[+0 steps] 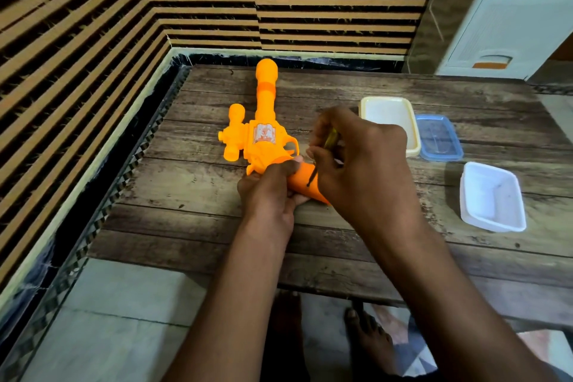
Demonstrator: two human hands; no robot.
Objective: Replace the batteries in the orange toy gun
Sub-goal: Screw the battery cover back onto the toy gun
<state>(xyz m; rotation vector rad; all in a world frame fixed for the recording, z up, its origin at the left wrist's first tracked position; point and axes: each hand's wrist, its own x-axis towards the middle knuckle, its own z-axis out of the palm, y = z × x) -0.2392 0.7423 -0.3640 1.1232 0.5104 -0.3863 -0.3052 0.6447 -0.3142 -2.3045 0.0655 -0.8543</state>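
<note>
The orange toy gun (262,127) lies flat on the wooden table (192,183), its barrel pointing away toward the wall and its handle toward me. My left hand (269,189) grips the gun's handle from the left and holds it down. My right hand (359,158) holds a small screwdriver (313,175) with a yellow-green grip. Its dark tip touches the orange handle just right of my left thumb. The screw itself is too small to make out.
To the right of the gun sit a cream tray (389,121), a blue transparent lid (438,137) and a white tray (493,197). The table stands in a corner of striped walls, with a white cabinet (508,18) at the far right. Bare feet show below the near edge.
</note>
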